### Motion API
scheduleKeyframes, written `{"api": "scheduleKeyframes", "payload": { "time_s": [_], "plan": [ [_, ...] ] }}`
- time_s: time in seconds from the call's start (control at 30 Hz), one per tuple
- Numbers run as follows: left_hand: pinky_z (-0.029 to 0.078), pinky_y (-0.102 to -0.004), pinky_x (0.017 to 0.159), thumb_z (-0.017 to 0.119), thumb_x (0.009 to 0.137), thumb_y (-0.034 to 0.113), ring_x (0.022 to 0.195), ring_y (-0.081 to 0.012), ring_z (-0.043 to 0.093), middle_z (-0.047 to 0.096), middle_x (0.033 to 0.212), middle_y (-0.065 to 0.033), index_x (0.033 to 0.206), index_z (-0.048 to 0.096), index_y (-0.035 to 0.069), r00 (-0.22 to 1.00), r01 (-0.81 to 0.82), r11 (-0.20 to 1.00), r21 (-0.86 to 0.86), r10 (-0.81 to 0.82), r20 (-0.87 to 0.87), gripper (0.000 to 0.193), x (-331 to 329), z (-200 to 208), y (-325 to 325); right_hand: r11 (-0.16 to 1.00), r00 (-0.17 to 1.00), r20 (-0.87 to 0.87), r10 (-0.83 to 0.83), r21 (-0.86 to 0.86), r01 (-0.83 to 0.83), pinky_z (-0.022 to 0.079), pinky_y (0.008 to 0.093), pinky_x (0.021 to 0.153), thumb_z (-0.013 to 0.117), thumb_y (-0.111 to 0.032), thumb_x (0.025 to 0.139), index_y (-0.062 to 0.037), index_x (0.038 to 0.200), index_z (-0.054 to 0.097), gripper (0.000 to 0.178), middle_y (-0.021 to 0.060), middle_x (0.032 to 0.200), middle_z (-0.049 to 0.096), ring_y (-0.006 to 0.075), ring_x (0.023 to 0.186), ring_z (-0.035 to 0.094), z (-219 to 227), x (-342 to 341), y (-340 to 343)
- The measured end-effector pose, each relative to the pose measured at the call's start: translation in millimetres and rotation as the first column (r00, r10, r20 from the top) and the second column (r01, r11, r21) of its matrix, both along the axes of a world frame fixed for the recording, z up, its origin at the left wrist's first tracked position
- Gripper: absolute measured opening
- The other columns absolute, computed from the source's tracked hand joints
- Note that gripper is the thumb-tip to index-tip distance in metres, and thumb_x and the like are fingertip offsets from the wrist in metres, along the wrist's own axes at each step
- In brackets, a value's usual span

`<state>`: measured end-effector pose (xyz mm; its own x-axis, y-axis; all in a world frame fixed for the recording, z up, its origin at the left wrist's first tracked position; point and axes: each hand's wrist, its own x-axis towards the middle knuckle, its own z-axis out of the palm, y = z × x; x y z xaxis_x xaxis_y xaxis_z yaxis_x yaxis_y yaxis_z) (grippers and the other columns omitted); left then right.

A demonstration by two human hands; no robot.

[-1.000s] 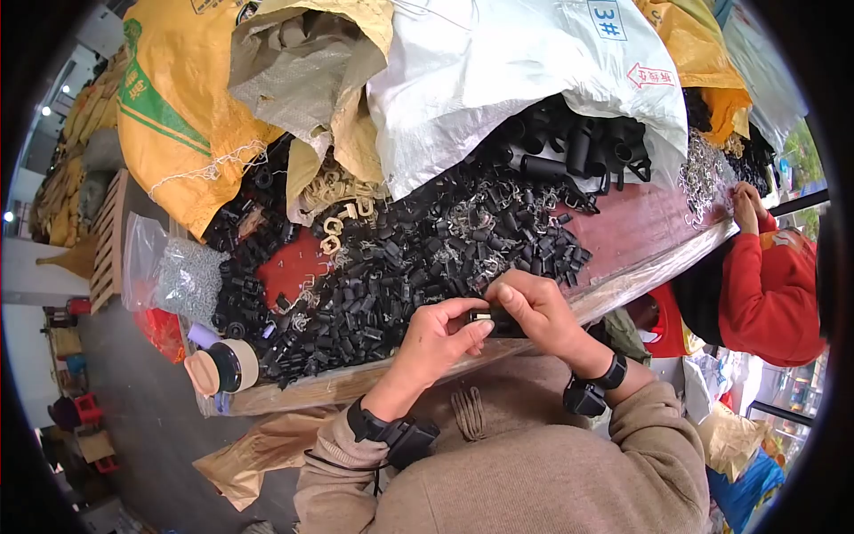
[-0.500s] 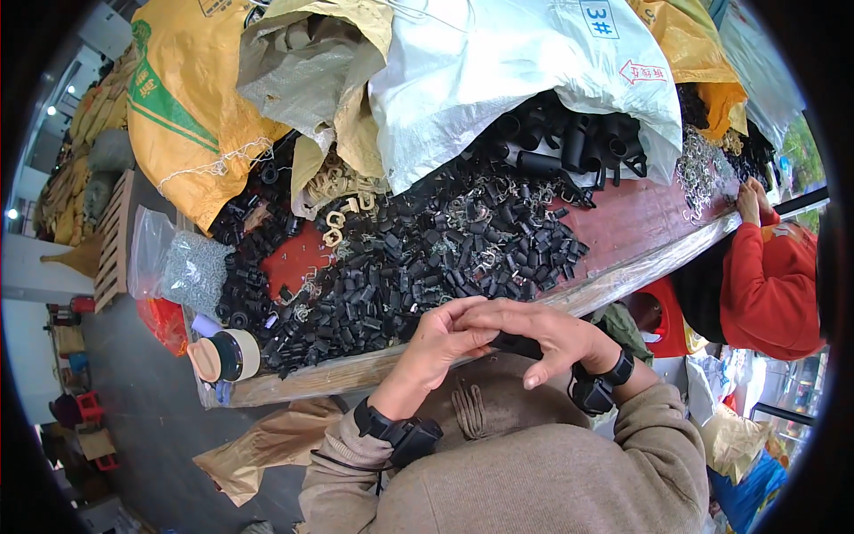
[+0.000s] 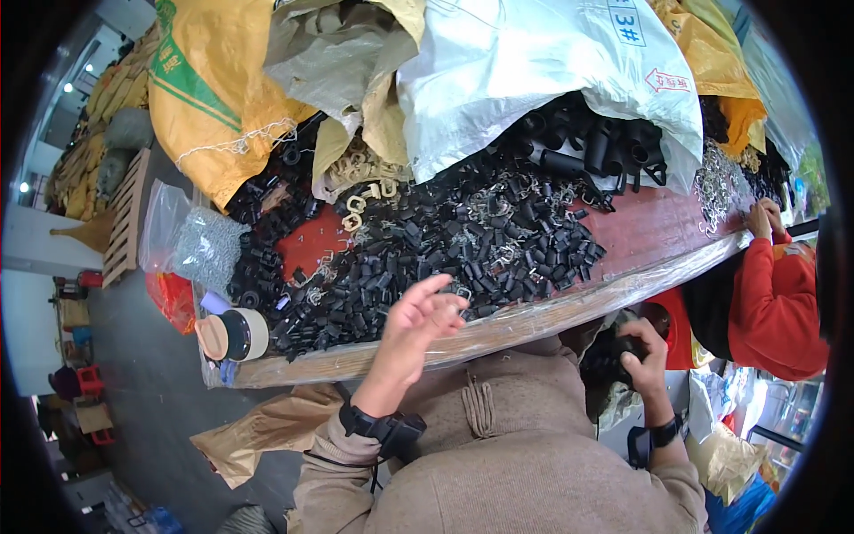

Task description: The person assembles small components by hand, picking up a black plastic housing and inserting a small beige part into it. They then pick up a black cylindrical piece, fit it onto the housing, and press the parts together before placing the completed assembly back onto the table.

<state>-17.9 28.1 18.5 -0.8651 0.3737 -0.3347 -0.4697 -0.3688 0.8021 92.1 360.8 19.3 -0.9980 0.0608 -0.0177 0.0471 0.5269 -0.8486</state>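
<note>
My left hand (image 3: 416, 327) is raised over the near edge of the workbench, palm turned inward and fingers bent. A small bent metal wire hook (image 3: 463, 293) shows at its fingertips, seemingly pinched there. Off to the right and lower, my right hand (image 3: 648, 349) hangs over a dark green sack (image 3: 621, 408) beside my lap. Its thumb and fingers are apart, with black parts (image 3: 605, 358) just beneath them in the sack's mouth. A broad heap of small black plastic pieces (image 3: 391, 254), mixed with wire hooks, lies on the red bench top (image 3: 645, 222).
Large sacks stand along the bench's far side, a white one (image 3: 543, 67) spilling black tubes (image 3: 562, 164). A lidded cup (image 3: 238, 335) and a clear bag of grey bits (image 3: 209, 245) sit at the left. A co-worker in a red sleeve (image 3: 756, 289) works at the right.
My hands were together in front of me. The right has moved away to the sack, and the left has turned and opened toward the heap. The view has shifted slightly.
</note>
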Motion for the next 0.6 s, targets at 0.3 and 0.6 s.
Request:
{"api": "scheduleKeyframes", "payload": {
  "time_s": [0.3, 0.6],
  "plan": [
    [0.046, -0.0213, 0.064, 0.055, 0.08, 0.011, 0.071, -0.0112, 0.057, 0.059, 0.089, -0.0099, 0.108, 0.047, 0.0, 0.925, -0.375, 0.924, -0.075, 0.368, -0.097, 0.031, -24, 3, -42, 0.919, 0.856, 0.342, -0.388, 0.078, 0.386, 0.04, 0.0253, 0.068, 0.056, -0.031, 0.073, 0.0013, 0.083, 0.052, 0.035, 0.0065, 0.077, 0.052, 0.015, 0.071, 0.049, -39, 66, 37],
    [0.039, -0.0298, 0.083, 0.054, 0.078, 0.041, 0.094, -0.0162, 0.051, 0.054, 0.1, -0.0098, 0.118, 0.039, 0.001, 0.933, -0.006, 1.0, -0.01, 0.002, -0.36, 0.058, -13, 22, 53, 0.673, 0.882, -0.082, 0.464, -0.614, -0.411, 0.042, 0.0309, 0.073, 0.059, -0.052, 0.068, -0.0004, 0.089, 0.05, 0.056, 0.0112, 0.087, 0.054, 0.0219, 0.082, 0.053, 31, -86, -102]
  ]
}}
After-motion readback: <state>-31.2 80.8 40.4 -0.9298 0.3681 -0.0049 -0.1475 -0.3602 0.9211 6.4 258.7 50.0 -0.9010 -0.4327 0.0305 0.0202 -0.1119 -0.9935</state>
